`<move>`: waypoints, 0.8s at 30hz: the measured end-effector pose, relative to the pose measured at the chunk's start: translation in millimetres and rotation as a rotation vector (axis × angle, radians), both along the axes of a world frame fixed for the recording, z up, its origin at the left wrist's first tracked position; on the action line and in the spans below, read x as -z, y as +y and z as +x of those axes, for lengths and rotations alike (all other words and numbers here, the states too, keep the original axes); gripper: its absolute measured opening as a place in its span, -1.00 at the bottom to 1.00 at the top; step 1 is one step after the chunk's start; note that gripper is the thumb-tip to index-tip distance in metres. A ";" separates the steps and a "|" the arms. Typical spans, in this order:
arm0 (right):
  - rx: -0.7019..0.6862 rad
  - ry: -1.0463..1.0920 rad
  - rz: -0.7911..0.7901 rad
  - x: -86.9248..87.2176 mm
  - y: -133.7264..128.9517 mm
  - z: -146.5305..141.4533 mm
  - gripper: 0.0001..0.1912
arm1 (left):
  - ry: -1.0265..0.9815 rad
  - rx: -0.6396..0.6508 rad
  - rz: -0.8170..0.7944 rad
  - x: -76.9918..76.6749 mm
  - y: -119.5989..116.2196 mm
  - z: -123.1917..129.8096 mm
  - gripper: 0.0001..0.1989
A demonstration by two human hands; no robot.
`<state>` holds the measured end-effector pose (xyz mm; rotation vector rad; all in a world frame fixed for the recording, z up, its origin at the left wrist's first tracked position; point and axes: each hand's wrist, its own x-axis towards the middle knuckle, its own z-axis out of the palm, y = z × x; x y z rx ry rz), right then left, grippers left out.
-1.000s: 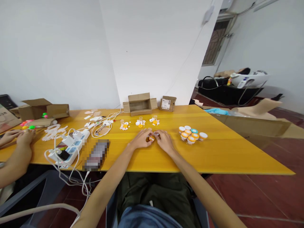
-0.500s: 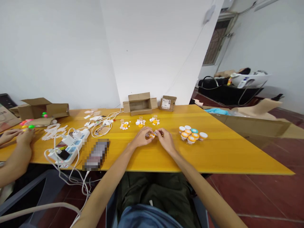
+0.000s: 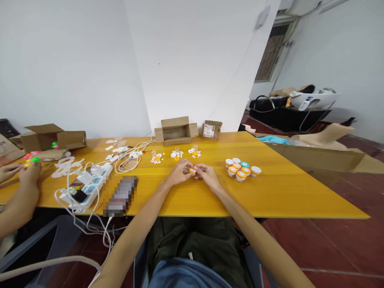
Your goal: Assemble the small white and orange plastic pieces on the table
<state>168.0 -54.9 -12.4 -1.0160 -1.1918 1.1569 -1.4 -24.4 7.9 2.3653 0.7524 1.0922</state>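
My left hand point(image 3: 177, 174) is closed around a small clear jar point(image 3: 185, 170) with tiny pieces visible inside it. At the jar's right end is an orange-and-white lid point(image 3: 191, 171), pinched by the fingertips of my right hand point(image 3: 208, 176). My fingers partly hide both parts, so how far the lid is seated cannot be seen. Beyond my hands lie three small groups of loose white and orange parts, the middle one with an orange ring point(image 3: 177, 159). To the right stands a cluster of lidded jars point(image 3: 241, 175), with orange, white and teal tops.
An open cardboard box point(image 3: 177, 134) and a smaller box point(image 3: 211, 130) stand against the wall. On the left are a power strip point(image 3: 99, 186) with tangled white cables and a blurred phone point(image 3: 121, 196). Another person's hands point(image 3: 30, 172) hold colourful balls at the far left.
My right fingers have closed in on the lid, and the clear whitish piece seen at their tips is now out of sight. My left hand has barely moved.
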 end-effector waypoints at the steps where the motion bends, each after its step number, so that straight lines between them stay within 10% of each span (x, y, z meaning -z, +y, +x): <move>1: 0.001 0.005 -0.012 0.7 0.7 0.7 -0.54 | 0.003 0.002 -0.006 0.3 0.1 0.0 -0.88; 24: 0.018 -0.145 0.023 1.7 0.8 2.4 -0.66 | 0.118 0.041 -0.027 -1.1 -1.2 -0.9 -0.96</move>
